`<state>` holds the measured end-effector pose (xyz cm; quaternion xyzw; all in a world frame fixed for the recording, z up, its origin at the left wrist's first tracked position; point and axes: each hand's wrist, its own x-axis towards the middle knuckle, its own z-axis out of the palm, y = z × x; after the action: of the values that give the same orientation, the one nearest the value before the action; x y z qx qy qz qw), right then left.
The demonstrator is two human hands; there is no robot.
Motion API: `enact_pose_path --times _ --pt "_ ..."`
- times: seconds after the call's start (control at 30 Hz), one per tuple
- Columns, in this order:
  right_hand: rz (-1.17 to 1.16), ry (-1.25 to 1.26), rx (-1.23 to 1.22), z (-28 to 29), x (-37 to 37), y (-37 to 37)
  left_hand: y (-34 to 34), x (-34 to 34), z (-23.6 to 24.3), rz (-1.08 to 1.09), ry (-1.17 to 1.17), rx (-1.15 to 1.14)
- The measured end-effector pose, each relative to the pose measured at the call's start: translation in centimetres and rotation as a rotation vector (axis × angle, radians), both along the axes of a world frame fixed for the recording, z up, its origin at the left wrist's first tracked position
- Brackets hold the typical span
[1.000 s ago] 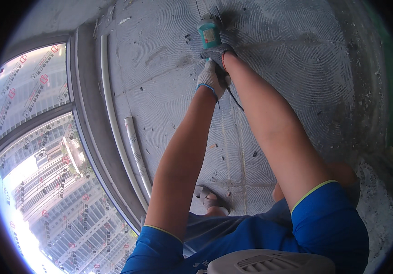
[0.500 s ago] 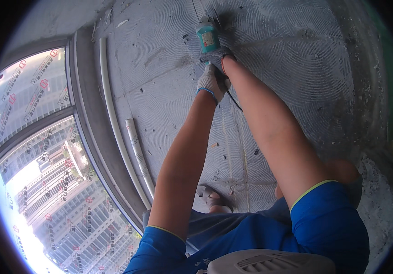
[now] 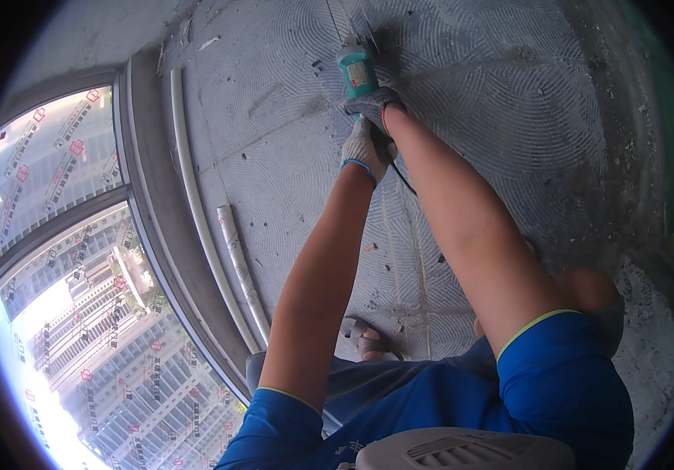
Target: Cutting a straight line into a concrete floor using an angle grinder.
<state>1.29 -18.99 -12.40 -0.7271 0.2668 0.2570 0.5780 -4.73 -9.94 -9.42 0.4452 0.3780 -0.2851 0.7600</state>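
Note:
A teal angle grinder (image 3: pixel 358 76) sits against the grey, comb-grooved floor at the top of the view, with a thin disc (image 3: pixel 372 36) seen edge-on at its head. My right hand (image 3: pixel 376 102), in a grey glove with a red cuff, is closed round the grinder's body. Closer to me, my left hand (image 3: pixel 363 146), in a whitish glove with a blue cuff, grips its rear end. The fingers of both hands are partly hidden. A black cord (image 3: pixel 404 178) trails from behind the hands. Beyond the head, a thin straight line (image 3: pixel 333 19) runs across the surface.
A white pipe (image 3: pixel 189 184) and a shorter wrapped tube (image 3: pixel 241 262) lie along the window frame (image 3: pixel 160 168) at left. My sandalled foot (image 3: pixel 370 343) is near the bottom. Small dark chips are scattered about; rough rubble (image 3: pixel 654 337) lies at right.
The grinder and both my hands have shifted slightly toward me. My grip looks the same.

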Motion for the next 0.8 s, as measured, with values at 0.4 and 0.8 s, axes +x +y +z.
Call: enact_pose_path --times 0.4,0.8 --pt "0.011 0.031 0.091 -2.2 -0.1 0.3 -0.2 -0.7 0.0 0.015 0.018 -0.006" --pt "0.123 -0.042 -0.072 -2.2 -1.1 1.1 0.5 -1.8 -0.1 0.002 0.009 0.004"
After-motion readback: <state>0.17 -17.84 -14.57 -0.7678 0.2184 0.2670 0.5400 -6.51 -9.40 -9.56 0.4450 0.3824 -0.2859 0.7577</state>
